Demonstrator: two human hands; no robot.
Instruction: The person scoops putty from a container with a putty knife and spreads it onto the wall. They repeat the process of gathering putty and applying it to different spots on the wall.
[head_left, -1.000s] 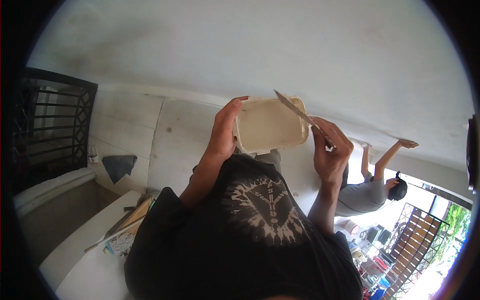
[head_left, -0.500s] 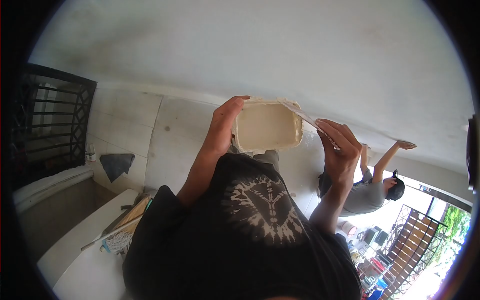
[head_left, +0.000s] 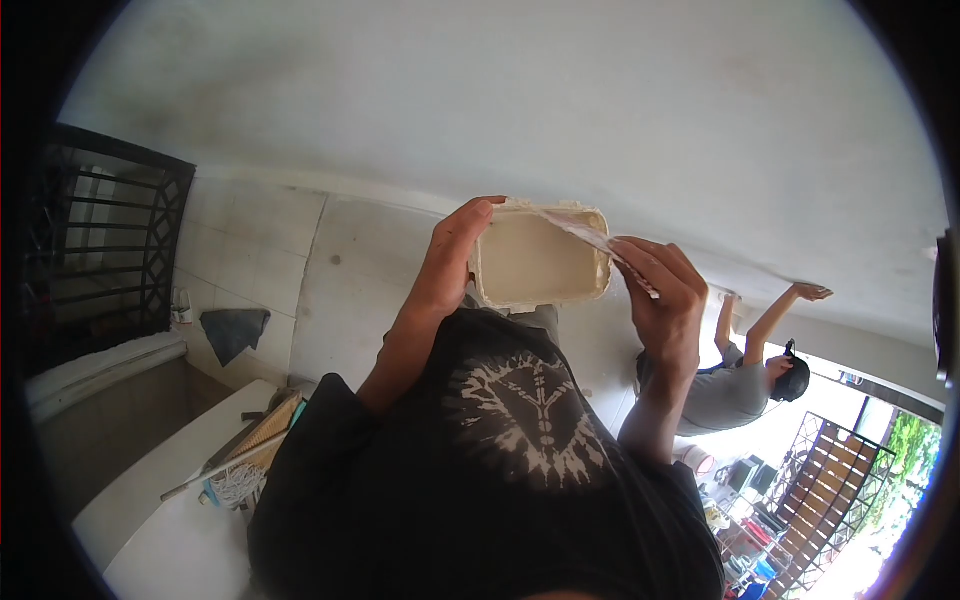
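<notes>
My left hand [head_left: 450, 255] is wrapped around the left side of a cream rectangular tub [head_left: 545, 302], thumb at the top corner. Thick dried residue coats its rim, and pale smooth paste [head_left: 535, 255] shows inside. In my right hand [head_left: 668, 295] is a flat putty knife [head_left: 582, 230], pinched between thumb and fingers. Its paste-smeared blade lies over the tub's upper right rim, slanting across the opening. My fingers partly cover the knife's near end.
A broad white plastered surface [head_left: 560, 100] spans the top. At right, another person [head_left: 725, 395] in a grey shirt reaches toward it. A dark metal grille [head_left: 115, 240], grey cloth [head_left: 235, 332] and mop [head_left: 240, 482] are at left; cluttered shelves [head_left: 745, 535] stand lower right.
My right hand and the putty knife have moved left, so the blade reaches farther over the tub's opening. The tub and my left hand have shifted slightly right.
</notes>
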